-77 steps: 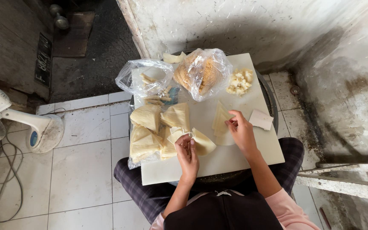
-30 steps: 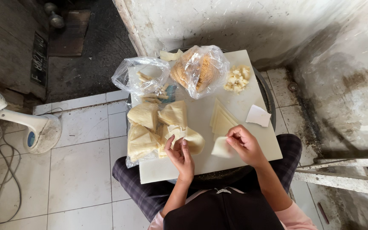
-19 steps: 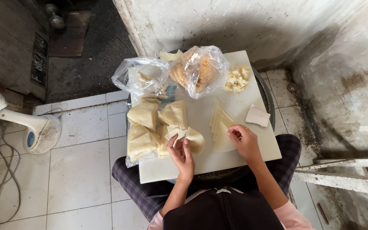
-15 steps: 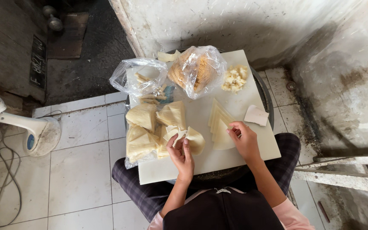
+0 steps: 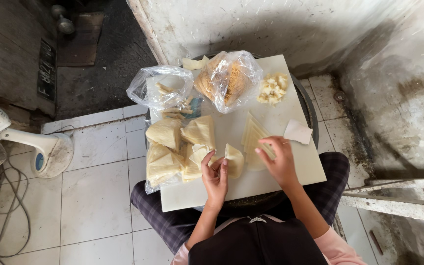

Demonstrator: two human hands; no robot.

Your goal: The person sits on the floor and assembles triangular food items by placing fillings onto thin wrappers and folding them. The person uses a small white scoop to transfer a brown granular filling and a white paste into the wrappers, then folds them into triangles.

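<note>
left hand (image 5: 215, 176) sits at the board's near-left part, fingers curled, tips touching a folded pastry (image 5: 234, 160) just right of the pile. looks like a light pinch on its lower-left edge, thumb side partly hidden so can't tell how firm.

right hand (image 5: 279, 159) is over the wrapper stack (image 5: 252, 137), fingers bent, tips pressed together on the stack's near-right edge, apparently pinching the top sheet. palm faces down, wrist comes in from bottom right.

board (image 5: 271, 186) is white, rests on a dark round rim across the person's lap; plaid trousers show below it on both sides.

pile (image 5: 172, 149) of folded triangular pastries fills the board's left side, lying on clear plastic that hangs off the left edge. folded pastry touches or nearly touches the pile's right end, can't tell which.

far side of board: left bag (image 5: 160, 87), clear, holds a few pale strips, more strips just below it. right bag (image 5: 229, 78), clear, holds brownish crumbly filling, just beside the left one. pale chunks (image 5: 273, 88) to the right of that bag, apart from it. small sheet (image 5: 298, 131) lies alone near the right edge, just beside the right hand's fingertips, not touching.

fan (image 5: 6, 142) stands on white floor tiles far left, well apart from the board.
</note>
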